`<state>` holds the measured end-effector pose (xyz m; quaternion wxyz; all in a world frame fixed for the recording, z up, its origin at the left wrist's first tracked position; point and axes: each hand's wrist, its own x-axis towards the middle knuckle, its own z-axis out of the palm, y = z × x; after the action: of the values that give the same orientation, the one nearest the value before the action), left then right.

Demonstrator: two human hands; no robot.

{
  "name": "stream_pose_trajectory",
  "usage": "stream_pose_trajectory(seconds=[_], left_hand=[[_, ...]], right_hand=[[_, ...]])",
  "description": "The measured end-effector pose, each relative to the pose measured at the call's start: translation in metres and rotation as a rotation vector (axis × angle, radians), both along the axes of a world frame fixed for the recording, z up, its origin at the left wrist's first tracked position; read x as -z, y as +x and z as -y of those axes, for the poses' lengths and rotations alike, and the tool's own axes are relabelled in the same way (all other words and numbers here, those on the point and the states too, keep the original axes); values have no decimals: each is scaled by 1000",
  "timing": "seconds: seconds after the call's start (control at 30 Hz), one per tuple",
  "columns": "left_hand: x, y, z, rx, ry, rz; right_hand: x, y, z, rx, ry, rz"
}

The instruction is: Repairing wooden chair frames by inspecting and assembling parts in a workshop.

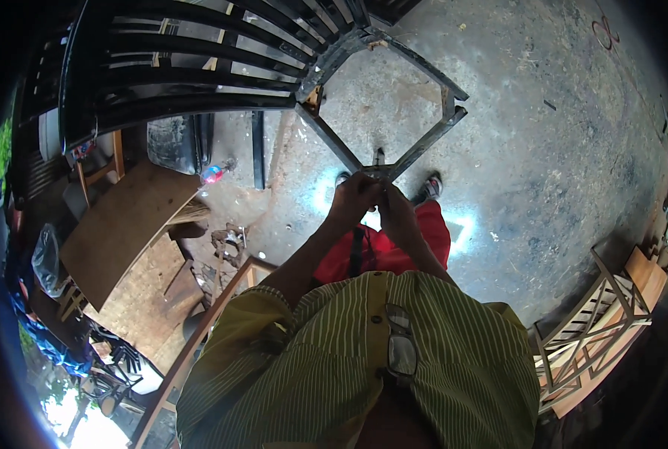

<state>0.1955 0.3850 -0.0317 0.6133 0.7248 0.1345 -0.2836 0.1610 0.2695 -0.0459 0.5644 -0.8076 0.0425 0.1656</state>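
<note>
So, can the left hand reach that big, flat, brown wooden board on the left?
Probably not from here: the brown board lies well off to the left, and the left hand is busy at the near corner of the dark, angular frame.

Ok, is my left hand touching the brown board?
Apart: the head view shows bare floor between your left hand and the board, off to its left.

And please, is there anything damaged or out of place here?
Yes: at the black chair frame's right corner, two rails do not meet, which may be a loose joint. Brown debris also lies on the floor at left.
</note>
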Motion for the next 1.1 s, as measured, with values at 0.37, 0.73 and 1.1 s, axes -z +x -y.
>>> stream_pose_trajectory(seconds=[0.37, 0.73, 1.1], left_hand=[[97, 101, -5, -146, -63, -197], [173, 236, -17, 187, 127, -138], [206, 70, -19, 1425, 193, 95]], right_hand=[[60, 43, 51, 171, -315, -89], [148, -12, 118, 694, -430, -123], [176, 4, -2, 917, -227, -478]])
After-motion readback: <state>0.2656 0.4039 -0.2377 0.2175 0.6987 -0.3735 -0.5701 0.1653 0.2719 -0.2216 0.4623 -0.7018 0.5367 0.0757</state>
